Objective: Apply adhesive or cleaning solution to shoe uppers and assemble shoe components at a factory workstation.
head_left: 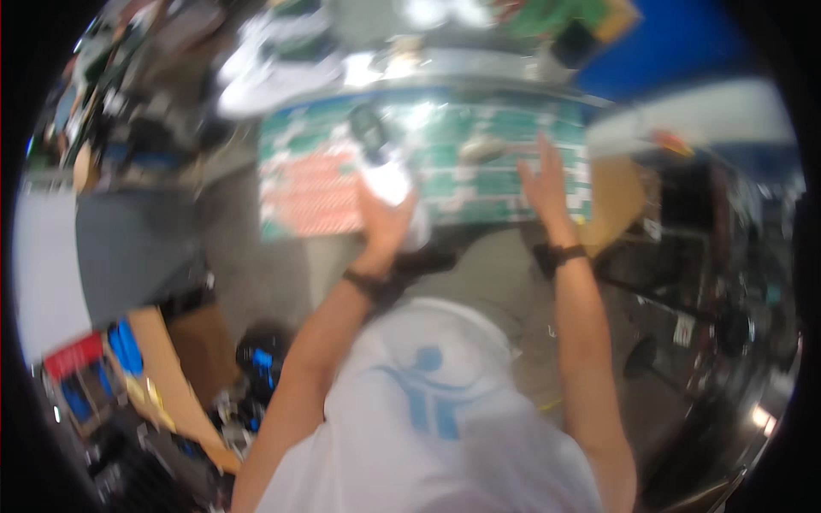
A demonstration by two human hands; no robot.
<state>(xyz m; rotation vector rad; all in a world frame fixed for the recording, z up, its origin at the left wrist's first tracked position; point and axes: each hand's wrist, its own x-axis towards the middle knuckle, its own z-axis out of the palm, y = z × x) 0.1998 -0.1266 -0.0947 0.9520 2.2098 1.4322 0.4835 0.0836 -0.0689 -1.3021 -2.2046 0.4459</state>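
My left hand is closed around a white object with a dark grey, rounded far end. Motion blur hides what kind of thing it is. It is over the left half of a table with a green, white and reddish patterned top. To the right, my right hand has its fingers stretched apart and holds nothing. It is over the table's right part; whether it touches the top I cannot tell. Between the hands, a small beige object lies farther back on the table.
White, blurred items lie beyond the table at the far left. A blue surface is at the far right. Brown cardboard stands beside the table's right end. Lower left are a cardboard panel and a red box.
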